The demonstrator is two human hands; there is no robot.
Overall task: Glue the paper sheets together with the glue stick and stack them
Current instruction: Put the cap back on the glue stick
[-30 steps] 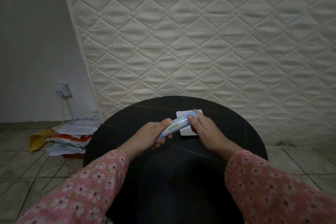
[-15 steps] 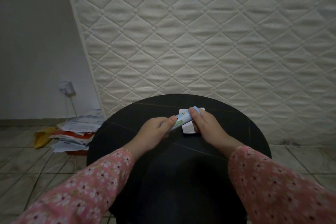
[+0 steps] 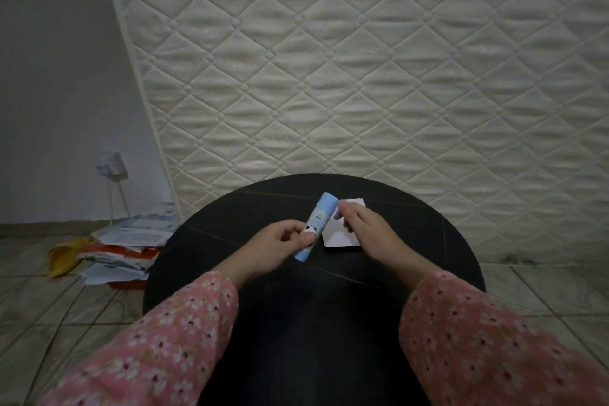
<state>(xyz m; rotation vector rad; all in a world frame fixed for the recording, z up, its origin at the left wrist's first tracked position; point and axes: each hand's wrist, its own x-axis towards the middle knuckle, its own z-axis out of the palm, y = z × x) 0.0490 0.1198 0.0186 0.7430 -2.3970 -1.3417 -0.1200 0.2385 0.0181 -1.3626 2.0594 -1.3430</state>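
A light blue glue stick [image 3: 317,223] with a panda picture stands tilted over the round black table [image 3: 230,241]. My left hand [image 3: 280,241] grips its lower half between thumb and fingers. My right hand [image 3: 359,224] has curled fingers whose tips touch the cap end at the upper right of the stick. Small white paper sheets [image 3: 339,237] lie flat on the table just behind and under my right hand, partly hidden by it.
A quilted white mattress [image 3: 362,76] leans upright right behind the table. On the tiled floor to the left lie a pile of papers [image 3: 128,241] and a yellow object [image 3: 64,257]. A wall socket [image 3: 112,164] with cables sits on the left wall.
The glue stick has swung from lying nearly level to standing more upright. My right hand has slid from gripping the tip to touching its side near the top.
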